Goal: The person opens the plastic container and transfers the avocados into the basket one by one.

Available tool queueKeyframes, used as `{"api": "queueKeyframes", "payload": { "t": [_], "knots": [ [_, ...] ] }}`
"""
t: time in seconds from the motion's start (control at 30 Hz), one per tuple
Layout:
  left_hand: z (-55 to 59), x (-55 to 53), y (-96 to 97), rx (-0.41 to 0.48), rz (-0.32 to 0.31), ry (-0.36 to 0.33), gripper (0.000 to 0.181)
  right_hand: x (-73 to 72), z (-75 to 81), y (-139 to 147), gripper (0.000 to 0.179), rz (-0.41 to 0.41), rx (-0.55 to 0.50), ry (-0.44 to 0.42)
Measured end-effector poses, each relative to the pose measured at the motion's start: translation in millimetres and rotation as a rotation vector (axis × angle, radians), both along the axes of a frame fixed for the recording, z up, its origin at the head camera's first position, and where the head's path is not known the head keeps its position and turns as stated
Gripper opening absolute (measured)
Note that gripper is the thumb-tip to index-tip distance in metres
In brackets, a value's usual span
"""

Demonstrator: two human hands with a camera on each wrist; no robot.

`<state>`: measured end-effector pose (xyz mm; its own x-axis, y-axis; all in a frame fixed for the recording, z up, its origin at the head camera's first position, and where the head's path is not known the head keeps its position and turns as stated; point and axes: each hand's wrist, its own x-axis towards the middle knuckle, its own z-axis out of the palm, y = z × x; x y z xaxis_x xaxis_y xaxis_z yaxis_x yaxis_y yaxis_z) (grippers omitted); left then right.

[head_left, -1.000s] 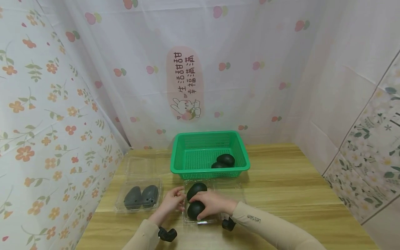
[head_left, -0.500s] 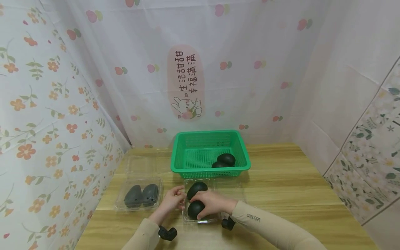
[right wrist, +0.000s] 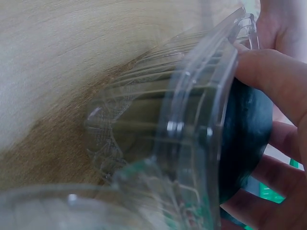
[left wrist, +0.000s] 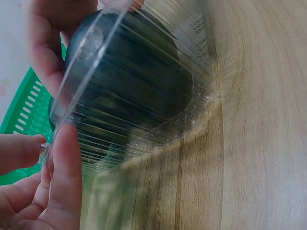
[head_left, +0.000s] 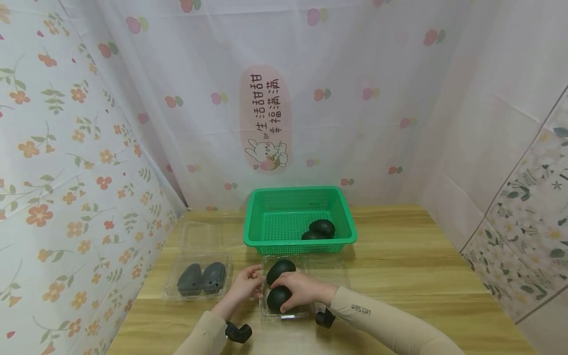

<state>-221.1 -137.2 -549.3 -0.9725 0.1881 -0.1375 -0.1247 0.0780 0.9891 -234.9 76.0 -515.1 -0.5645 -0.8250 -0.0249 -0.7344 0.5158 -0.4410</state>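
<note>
A clear plastic clamshell (head_left: 263,309) lies in front of the basket with its lid spread to the right. Two dark, smooth, egg-shaped avocados sit in it, a far avocado (head_left: 279,271) and a near avocado (head_left: 277,299). My right hand (head_left: 303,288) reaches in from the right, fingers and thumb curled round the near avocado. In the right wrist view the thumb lies by the clamshell's rim (right wrist: 225,86). From the left, my left hand (head_left: 244,287) pinches the rim between thumb and finger, as the left wrist view shows. The avocado (left wrist: 139,67) appears there through the ribbed wall.
Behind stands a green basket (head_left: 254,217) with two dark avocados (head_left: 322,227) at its right front. On the left another clear clamshell (head_left: 170,294), lid laid back, holds two more avocados (head_left: 191,278). The wooden table (head_left: 399,266) meets patterned curtains at its back and sides.
Both hands keep their places on the clamshell and avocado. Only the head view has shifted very slightly.
</note>
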Motion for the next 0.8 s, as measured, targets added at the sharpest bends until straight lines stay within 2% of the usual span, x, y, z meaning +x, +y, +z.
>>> {"api": "queueKeyframes", "payload": {
  "t": [0.8],
  "knots": [
    [0.0,0.0,-1.2,0.004,-0.022,-0.01,0.051,-1.7,5.9,2.4,0.055,0.023,-0.009,-0.024]
  ]
}}
